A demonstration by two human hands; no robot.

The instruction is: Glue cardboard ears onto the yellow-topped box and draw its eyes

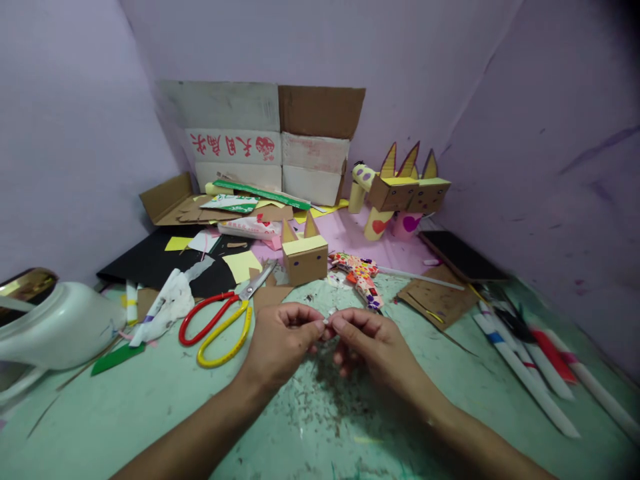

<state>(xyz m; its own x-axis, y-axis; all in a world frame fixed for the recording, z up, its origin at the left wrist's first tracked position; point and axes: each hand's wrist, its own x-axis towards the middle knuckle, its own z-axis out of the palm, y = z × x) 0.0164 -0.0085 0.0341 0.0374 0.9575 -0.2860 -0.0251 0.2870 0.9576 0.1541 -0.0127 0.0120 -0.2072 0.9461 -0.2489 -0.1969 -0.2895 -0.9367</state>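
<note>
My left hand [287, 340] and my right hand [370, 340] meet at the fingertips above the table. Between both pinches sits a small whitish scrap [329, 315], too small to name. Just beyond the hands stands a small cardboard box [306, 263] with two pointed ears and dark dots like eyes. To the left of my left hand lie scissors [225, 317] with one red and one yellow handle, blades apart. Past my right hand rests a glue gun [361, 272] covered in a colourful pattern, its nozzle end hard to make out.
A white teapot-like vessel [65, 323] stands at the left edge. Several markers [525, 373] lie at the right. Eared cardboard figures [395, 193] stand at the back right, with an opened carton [240, 143] against the wall. Cardboard pieces [440, 293] and paper scraps [243, 265] lie about.
</note>
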